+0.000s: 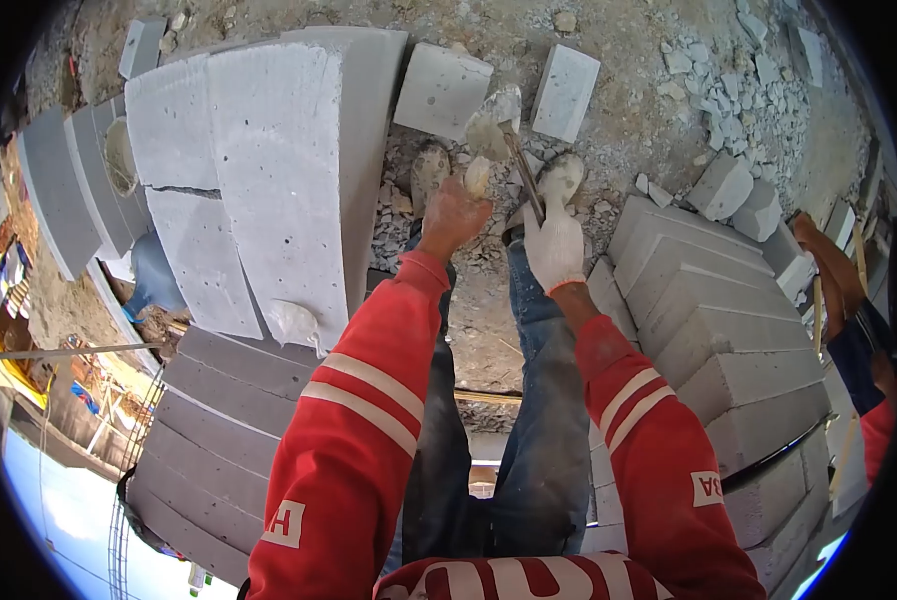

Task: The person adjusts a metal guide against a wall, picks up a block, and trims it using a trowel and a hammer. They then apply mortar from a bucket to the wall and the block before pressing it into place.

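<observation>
My bare left hand [454,214] is closed, with a pale lump [478,178] sticking out at its fingertips. My right hand [556,245] wears a white knitted glove and grips a long, narrow metal tool [524,170]. The tool's far end lies over a pale, rough-edged piece [491,118] just ahead of my shoes. Beyond that are two cut grey blocks, one on the left [442,90] and another, narrower, on the right [565,92]. Rubble surrounds my dusty shoes [562,176], close by both hands.
Large grey blocks [278,180], one cracked, stand at the left. More blocks are stacked in rows at the right [708,290] and lower left [218,400]. Broken chips [733,115] cover the ground at upper right. Another person's arm [838,270] reaches in at the right edge.
</observation>
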Demonstrator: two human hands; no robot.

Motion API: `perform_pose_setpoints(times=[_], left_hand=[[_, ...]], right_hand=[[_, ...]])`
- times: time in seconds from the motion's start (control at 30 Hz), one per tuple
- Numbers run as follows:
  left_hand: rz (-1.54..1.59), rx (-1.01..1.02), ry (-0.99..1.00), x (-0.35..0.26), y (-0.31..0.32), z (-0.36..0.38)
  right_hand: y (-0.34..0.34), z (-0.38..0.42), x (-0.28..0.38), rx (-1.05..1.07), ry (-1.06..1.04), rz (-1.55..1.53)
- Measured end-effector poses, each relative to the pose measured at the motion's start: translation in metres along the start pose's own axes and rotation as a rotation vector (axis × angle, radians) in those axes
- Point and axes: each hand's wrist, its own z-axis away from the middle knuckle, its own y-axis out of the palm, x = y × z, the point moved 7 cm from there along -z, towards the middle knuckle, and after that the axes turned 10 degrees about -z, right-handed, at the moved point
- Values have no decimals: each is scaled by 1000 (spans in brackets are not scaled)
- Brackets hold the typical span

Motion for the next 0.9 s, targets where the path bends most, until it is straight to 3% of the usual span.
perform_pose_setpoints(times=[0.03,0.13,0.17,0.33,0.43,0.5,0.6,0.67,0.73,0.83,0.9], left_hand=[[1,-7,-9,2,-5,-2],[32,58,71,-13,-5,4],[21,89,71,-17,-8,5],[-97,-4,96,-8,-13,1],[69,147,87,-16,0,2],[-43,11,111,-11,-9,1],[-6,3,59,-9,-10,2],[-4,43,65,-12,-5,2],[-18,43,65,-11,-10,-6],[-8,-26,45,3,-8,-4],[424,235,-42,8,7,-12]], right_hand=[[-3,-3,0,-73,-37,-134],[-9,-7,-5,-153,-10,-52],[3,-18,-16,-60,-89,157],[-2,-24,-7,-54,-27,82],[-8,-19,-15,5,-14,195],[-12,-14,-10,-6,-22,95],[-6,-13,-16,-79,-35,2],[8,-14,-17,147,-27,236],[2,-14,-6,152,-24,195],[-17,-7,9,-35,-118,-270],[-29,0,12,-63,-63,-370]])
